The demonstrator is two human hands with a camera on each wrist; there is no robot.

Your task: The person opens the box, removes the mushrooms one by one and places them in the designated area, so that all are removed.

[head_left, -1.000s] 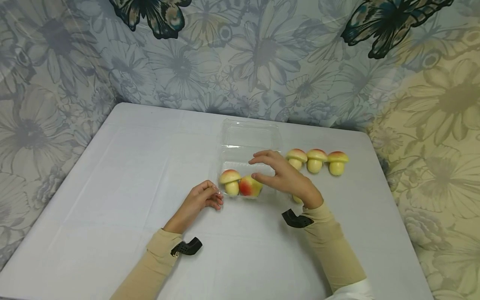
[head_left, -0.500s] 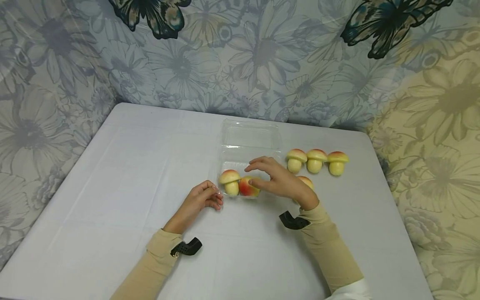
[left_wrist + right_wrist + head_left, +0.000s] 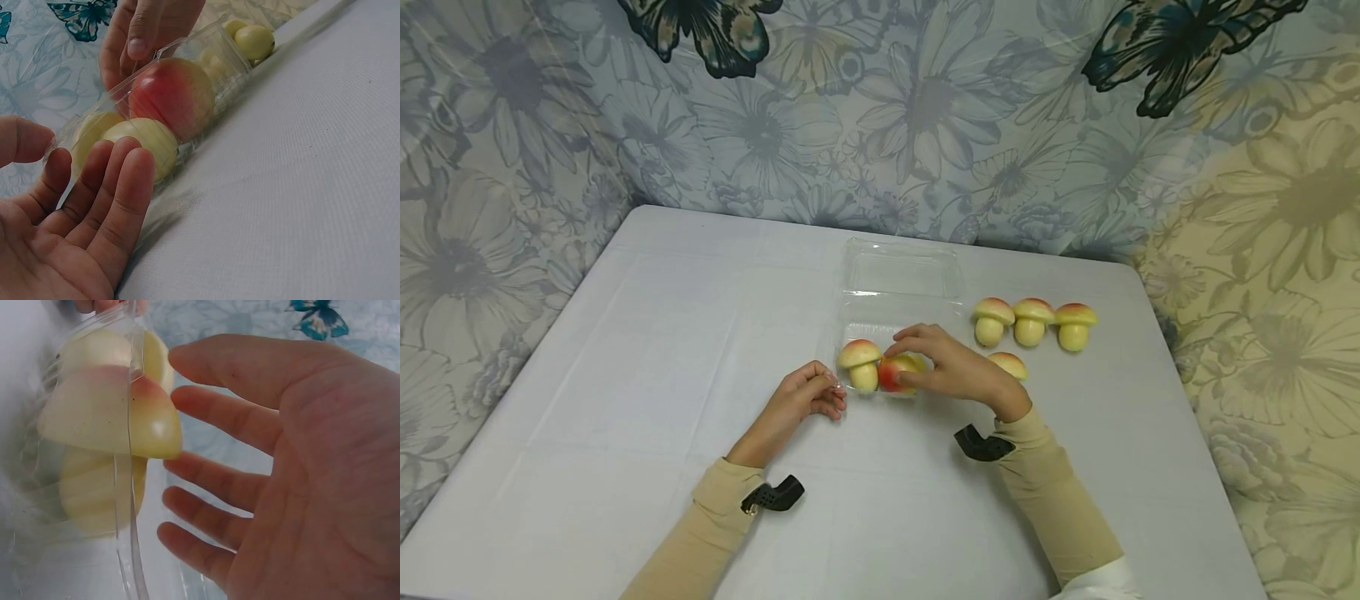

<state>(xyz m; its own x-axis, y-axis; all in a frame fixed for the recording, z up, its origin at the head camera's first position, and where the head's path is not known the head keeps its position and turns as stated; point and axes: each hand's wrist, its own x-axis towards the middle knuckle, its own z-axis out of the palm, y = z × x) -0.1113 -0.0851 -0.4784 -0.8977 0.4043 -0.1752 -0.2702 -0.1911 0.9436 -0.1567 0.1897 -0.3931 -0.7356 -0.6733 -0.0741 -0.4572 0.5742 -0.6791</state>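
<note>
A clear plastic clamshell container [image 3: 901, 312] lies with its lid open on the white table. My left hand [image 3: 805, 393] pinches its near left corner between thumb and index finger, the other fingers loosely bent. Inside, a yellow toy mushroom [image 3: 861, 364] with a reddish cap lies beside a second toy mushroom [image 3: 891, 372], whose red-and-yellow cap [image 3: 172, 97] faces left. My right hand [image 3: 955, 367] is over this second one, thumb and fingers spread round it. In the right wrist view its fingers [image 3: 219, 478] are nearly straight, tips beside the cap; firm contact cannot be told.
Three more toy mushrooms [image 3: 1030, 321] stand in a row right of the container. Another mushroom [image 3: 1009, 365] is partly hidden behind my right hand. The table [image 3: 625, 350] meets a flower-patterned wall covering [image 3: 760, 133] at its back edge.
My right hand has moved left and down toward the second mushroom, bringing its fingers round it. The mushroom behind that hand shows more of its cap. My left hand stays put.
</note>
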